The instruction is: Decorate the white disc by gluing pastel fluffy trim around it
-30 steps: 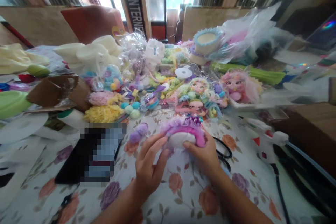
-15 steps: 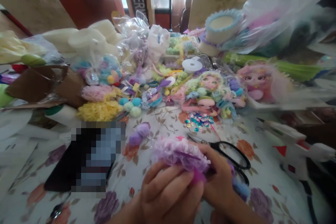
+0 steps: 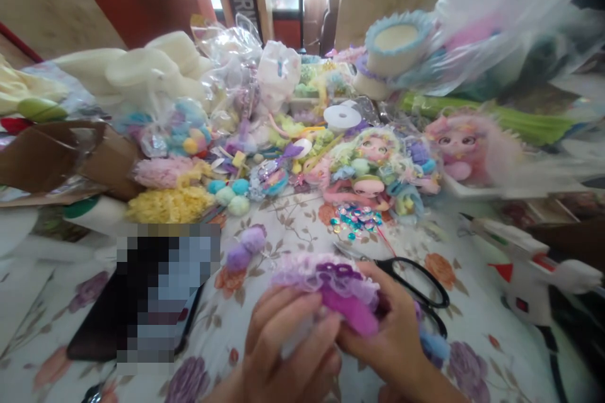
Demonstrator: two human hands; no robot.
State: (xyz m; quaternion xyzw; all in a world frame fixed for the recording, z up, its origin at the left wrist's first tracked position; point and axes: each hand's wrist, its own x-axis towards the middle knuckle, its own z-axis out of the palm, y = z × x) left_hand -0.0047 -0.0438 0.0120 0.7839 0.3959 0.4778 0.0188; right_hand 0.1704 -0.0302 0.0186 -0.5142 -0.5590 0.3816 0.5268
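A frilly lilac lace piece (image 3: pixel 302 272) with a bright magenta part beneath it is held up between my two hands, low in the middle of the view. My left hand (image 3: pixel 288 343) has its fingers bent against the near left side, gripping its edge. Wrapped around the right end is my right hand (image 3: pixel 392 321), with some of its fingers hidden behind the piece. Black-handled scissors (image 3: pixel 420 280) lie just beyond my right hand, partly covered by it. A pair of purple pompoms (image 3: pixel 246 247) rests on the cloth to the left.
A phone-like dark device (image 3: pixel 99 321) lies at left, its screen blurred. At right stands a white glue gun (image 3: pixel 524 264). Loose sequins (image 3: pixel 355 220) lie ahead of my hands. Behind them are dolls (image 3: pixel 373 148), a ribbon spool (image 3: pixel 341 116), yellow trim (image 3: pixel 170 203) and a cardboard box (image 3: pixel 108 160).
The lace piece has tilted, so more of its magenta part shows. My left hand has shifted slightly left and down, its fingers loosening a little. The camera view has turned slightly.
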